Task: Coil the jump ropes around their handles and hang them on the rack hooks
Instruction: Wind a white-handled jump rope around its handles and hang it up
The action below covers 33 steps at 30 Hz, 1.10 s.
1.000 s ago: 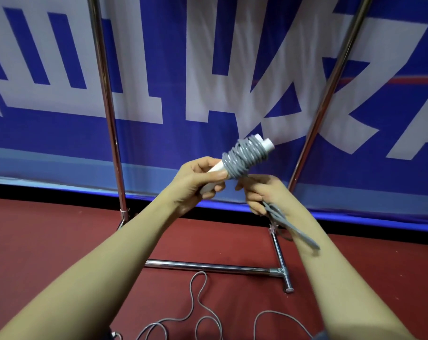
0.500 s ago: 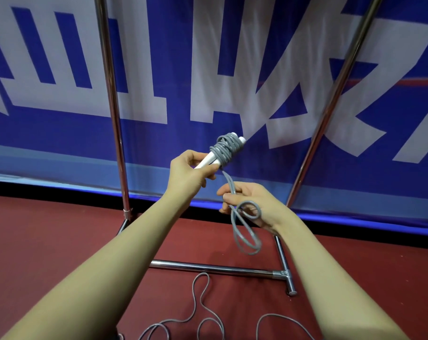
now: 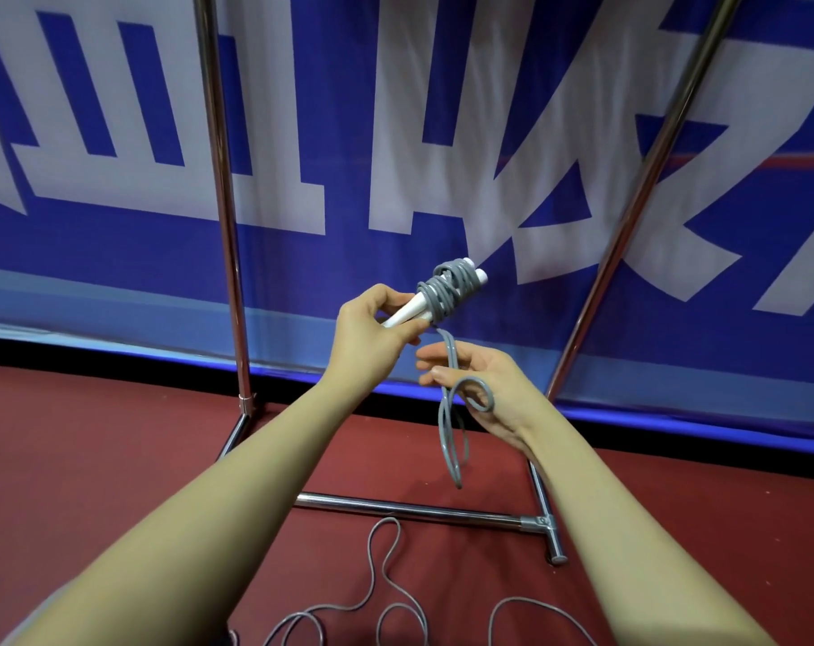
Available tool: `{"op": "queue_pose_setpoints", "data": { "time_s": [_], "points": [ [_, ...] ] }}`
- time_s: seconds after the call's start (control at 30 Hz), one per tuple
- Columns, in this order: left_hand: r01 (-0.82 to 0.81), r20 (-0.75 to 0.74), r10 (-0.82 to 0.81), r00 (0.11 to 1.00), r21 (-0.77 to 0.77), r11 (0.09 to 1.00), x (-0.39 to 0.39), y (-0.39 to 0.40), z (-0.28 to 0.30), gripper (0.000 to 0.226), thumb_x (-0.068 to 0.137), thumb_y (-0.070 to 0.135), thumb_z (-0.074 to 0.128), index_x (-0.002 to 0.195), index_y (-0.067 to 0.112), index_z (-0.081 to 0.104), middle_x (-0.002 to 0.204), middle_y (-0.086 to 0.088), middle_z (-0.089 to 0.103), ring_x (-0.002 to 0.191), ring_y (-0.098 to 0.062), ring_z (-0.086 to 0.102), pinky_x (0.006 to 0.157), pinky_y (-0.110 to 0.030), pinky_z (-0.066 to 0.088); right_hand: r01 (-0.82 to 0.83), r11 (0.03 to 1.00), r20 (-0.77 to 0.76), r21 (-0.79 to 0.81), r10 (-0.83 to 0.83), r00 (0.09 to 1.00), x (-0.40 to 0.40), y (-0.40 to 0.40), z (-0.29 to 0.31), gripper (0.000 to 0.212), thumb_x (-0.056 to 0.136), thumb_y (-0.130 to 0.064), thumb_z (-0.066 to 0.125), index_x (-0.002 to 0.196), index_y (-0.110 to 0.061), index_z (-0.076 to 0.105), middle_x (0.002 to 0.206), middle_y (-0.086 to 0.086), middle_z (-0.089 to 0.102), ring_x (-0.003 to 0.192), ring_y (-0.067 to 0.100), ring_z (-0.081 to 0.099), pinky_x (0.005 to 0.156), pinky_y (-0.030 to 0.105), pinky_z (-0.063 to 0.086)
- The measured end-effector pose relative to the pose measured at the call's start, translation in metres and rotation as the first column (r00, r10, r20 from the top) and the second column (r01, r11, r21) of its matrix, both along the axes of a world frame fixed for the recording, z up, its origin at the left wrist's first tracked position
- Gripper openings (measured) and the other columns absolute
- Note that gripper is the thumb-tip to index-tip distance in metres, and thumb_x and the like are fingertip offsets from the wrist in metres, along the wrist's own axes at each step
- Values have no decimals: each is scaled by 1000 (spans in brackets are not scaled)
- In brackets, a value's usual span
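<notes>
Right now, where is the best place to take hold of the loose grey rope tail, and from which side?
Judging by its hang, pinch the rope tail just below the coil, from the right: the left hand grips the handles on the other side.

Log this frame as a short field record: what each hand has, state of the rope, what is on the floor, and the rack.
left hand: left hand grips the two white plastic handles
coil: grey rubber jump rope wound around the upper handle ends
right hand: right hand palm up, loose rope tail looped over its fingers, hanging below
floor: second thin grey rope lying loose on red floor
rack: chrome metal rack behind, hooks out of view
hung: not yet
</notes>
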<state>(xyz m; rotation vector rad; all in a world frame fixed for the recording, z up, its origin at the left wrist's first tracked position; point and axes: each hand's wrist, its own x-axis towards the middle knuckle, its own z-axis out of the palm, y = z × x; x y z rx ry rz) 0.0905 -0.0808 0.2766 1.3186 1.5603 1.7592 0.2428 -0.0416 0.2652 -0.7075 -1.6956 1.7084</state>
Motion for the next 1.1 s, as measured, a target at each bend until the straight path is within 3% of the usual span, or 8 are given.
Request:
{"op": "queue_pose_setpoints", "data": {
  "time_s": [0.23, 0.33, 0.47, 0.67, 0.87, 0.93, 1.03, 1.1],
  "points": [
    [17, -157, -26, 987, -57, 998, -8, 1, -15, 15, 80, 0, 73, 79, 12, 64, 83, 2, 70, 55, 3, 58, 59, -13, 47, -173, 984, 151, 32, 166, 974, 6, -7, 7, 14, 91, 4, 53, 99, -2, 64, 70, 7, 67, 48, 11, 49, 54, 22, 39],
    [32, -224, -49, 973, -81, 996, -16, 3, -21, 15, 79, 2, 75, 81, 13, 66, 88, -6, 73, 59, -5, 60, 66, -25, 53, -123, 991, 149, 56, 113, 982, 12, -3, 12, 11, 91, -5, 56, 94, -2, 67, 64, 7, 63, 48, 10, 47, 55, 25, 35],
    [23, -368, -105, 924, -222, 975, -20, 6, -26, 14, 75, 22, 79, 86, 27, 72, 78, 11, 70, 74, -17, 65, 75, -40, 54, -94, 983, 240, 160, 54, 969, 18, 3, 19, 19, 87, -12, 66, 91, 6, 69, 54, 3, 57, 52, 9, 47, 55, 18, 39],
    [24, -568, -342, 749, -493, 870, -23, 3, -17, 19, 74, 25, 79, 90, 32, 73, 73, 15, 62, 74, -14, 57, 72, -31, 49, -52, 905, 469, 422, -169, 867, 24, 9, 21, 20, 88, -16, 66, 72, -4, 72, 57, 6, 56, 57, 13, 45, 60, 28, 38],
    [226, -434, -521, 735, -568, 792, -18, -7, -4, 20, 73, 7, 79, 87, 20, 76, 59, 11, 62, 52, -4, 51, 53, -14, 41, -32, 786, 492, 618, -355, 795, 23, 13, 16, 14, 86, -23, 68, 77, -14, 74, 52, -10, 57, 51, 2, 45, 61, 32, 41],
    [290, -378, -536, 755, -541, 789, -18, -10, -1, 20, 74, 4, 79, 90, 16, 76, 66, 0, 67, 52, -6, 51, 51, -15, 40, 2, 831, 457, 556, -308, 834, 24, 11, 16, 16, 89, -20, 65, 80, -11, 73, 61, -5, 64, 59, 3, 53, 67, 35, 46],
    [311, -319, -483, 815, -463, 830, -17, -11, 4, 25, 73, 2, 79, 93, 16, 76, 70, -6, 69, 53, -8, 53, 52, -19, 44, 126, 893, 339, 431, -290, 895, 26, 11, 17, 16, 91, -17, 61, 81, -10, 71, 78, 2, 72, 77, 21, 65, 81, 38, 51],
    [299, -250, -399, 882, -356, 885, -15, -11, 6, 31, 70, -1, 81, 95, 14, 73, 73, -9, 70, 57, -10, 60, 60, -22, 50, 236, 874, 228, 425, -355, 906, 25, 12, 18, 15, 91, -14, 61, 81, -10, 71, 74, -2, 72, 74, 15, 65, 78, 34, 51]
  ]
}}
